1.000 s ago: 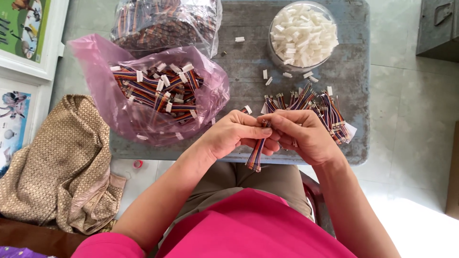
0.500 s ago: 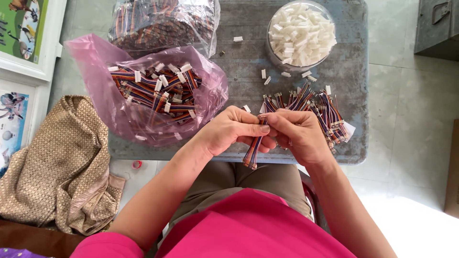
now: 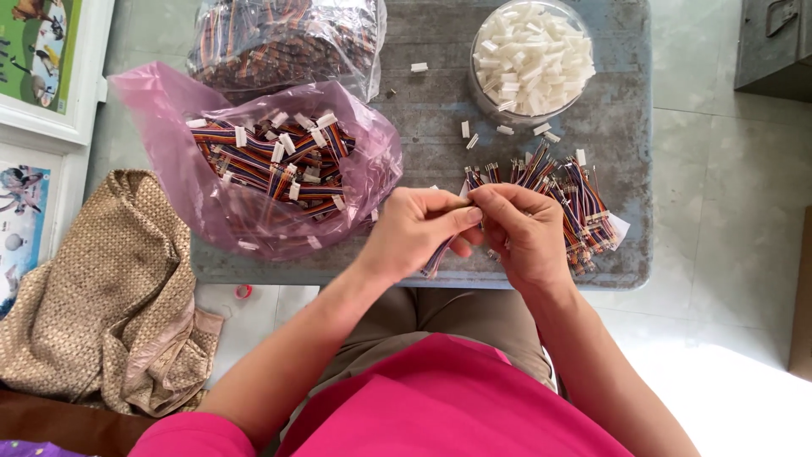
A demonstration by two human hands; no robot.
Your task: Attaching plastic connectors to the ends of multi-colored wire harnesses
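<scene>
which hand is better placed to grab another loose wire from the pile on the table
Right, probably. The right hand sits directly beside the pile of loose wires, nearly touching it. The left hand is farther away, near the pink bag, and pinches the striped wire that hangs below it.

Left hand (image 3: pixel 419 228) and right hand (image 3: pixel 524 233) pinch striped wire bundle (image 3: pixel 437 256); pink bag (image 3: pixel 254 169) left

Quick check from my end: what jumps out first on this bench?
The pink bag of striped cables with white plugs, left on the grey table. Far right, a clear tub heaped with white plugs. At the near edge, left hand and right hand pinch one cable.
</scene>
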